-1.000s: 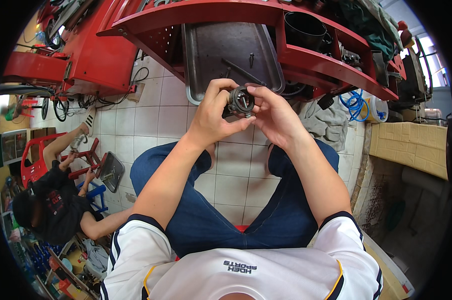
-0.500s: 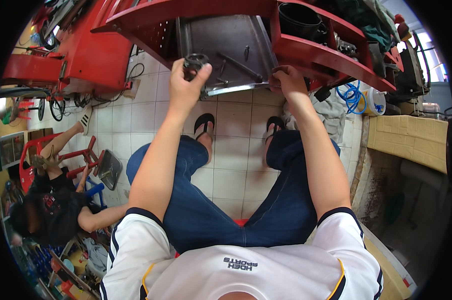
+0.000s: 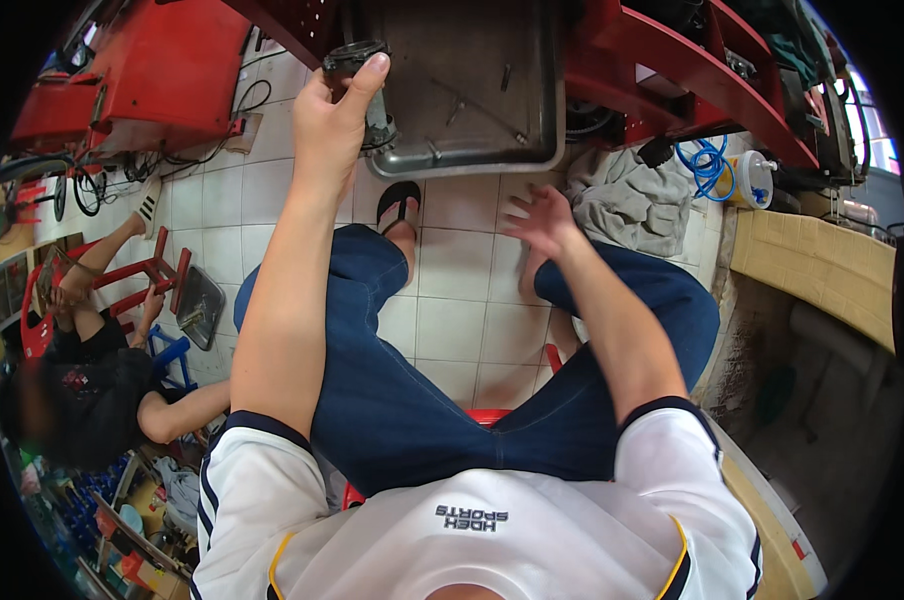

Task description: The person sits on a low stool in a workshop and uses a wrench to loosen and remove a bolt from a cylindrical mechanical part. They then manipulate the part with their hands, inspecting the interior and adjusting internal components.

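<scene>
My left hand is closed around a dark metal part with a round ring-shaped top. A lighter lower section of the part shows below my fingers; I cannot make out its exact kind. The hand is at the left rim of a grey metal tray. Inside the tray lie a long thin rod-like tool and several small metal pieces. To the right and nearer me, my right hand hangs over the tiled floor, fingers spread and holding nothing.
Red metal shelving rises right of the tray. Below it lie a grey cloth and a coiled blue hose beside a white bucket. A red machine stands at left. Another person sits at far left near a red chair.
My right hand has left the red edge beside the tray, moved down toward me and opened. My left hand, still holding the metal part, has moved up and left. More of the tray's front rim shows.
</scene>
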Demonstrator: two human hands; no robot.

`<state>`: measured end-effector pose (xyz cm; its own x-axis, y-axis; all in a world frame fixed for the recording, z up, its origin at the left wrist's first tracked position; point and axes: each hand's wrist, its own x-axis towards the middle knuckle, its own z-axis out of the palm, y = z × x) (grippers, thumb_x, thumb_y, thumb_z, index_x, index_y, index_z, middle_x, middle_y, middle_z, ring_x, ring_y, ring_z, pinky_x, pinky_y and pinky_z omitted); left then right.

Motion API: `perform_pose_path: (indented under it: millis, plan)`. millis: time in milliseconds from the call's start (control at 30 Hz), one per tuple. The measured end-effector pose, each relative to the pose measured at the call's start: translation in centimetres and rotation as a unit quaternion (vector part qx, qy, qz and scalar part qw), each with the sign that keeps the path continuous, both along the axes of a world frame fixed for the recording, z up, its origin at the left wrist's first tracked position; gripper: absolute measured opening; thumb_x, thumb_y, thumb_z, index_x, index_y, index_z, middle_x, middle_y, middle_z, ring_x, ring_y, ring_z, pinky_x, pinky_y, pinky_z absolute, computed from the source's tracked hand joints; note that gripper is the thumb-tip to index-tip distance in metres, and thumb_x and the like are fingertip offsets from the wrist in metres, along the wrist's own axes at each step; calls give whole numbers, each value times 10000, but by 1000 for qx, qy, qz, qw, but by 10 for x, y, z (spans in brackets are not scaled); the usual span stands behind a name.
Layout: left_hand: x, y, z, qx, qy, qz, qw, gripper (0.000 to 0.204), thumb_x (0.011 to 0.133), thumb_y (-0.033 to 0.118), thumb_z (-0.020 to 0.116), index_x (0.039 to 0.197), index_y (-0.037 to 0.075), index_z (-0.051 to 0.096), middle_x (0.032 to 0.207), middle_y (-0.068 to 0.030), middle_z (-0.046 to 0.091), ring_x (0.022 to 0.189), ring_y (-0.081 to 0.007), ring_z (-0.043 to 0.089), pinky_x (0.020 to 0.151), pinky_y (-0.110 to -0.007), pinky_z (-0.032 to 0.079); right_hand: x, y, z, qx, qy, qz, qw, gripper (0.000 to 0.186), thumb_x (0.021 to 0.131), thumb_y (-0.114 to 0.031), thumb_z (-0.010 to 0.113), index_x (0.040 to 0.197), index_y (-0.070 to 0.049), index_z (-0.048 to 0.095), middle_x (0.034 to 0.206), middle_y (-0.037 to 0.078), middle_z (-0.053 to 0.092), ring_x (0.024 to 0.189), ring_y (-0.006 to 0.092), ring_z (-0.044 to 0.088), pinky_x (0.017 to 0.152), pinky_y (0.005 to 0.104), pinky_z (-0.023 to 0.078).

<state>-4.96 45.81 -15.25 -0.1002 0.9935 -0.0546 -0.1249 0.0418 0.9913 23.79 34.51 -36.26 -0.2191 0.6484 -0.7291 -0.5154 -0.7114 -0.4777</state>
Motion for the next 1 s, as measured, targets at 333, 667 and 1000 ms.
perform_pose_path:
  millis: [333,667,1000]
  plan:
    - [-25,6,-6,-78,-14,-8,997,364,942,366,745,1083,42,655,873,-34,651,707,-115,621,646,-258,519,-132,57,97,38,362,-294,884,663,1043,-457,335,1505,18,336,1549,222,334,1459,422,315,1223,641,248]
    - [-42,18,-6,-41,-32,-20,998,367,915,329,783,1056,16,656,870,-38,654,713,-109,612,660,-260,504,-129,88,106,69,222,-244,941,536,1087,-381,333,1438,8,448,1495,199,441,1388,362,433,1196,587,335]
    - [-55,1,27,-29,15,14,999,374,936,340,748,1100,22,639,907,-66,661,752,-147,644,676,-293,553,-170,41,12,16,47,-56,997,404,1035,-291,443,1279,9,561,1181,177,670,1047,290,679,914,436,583]
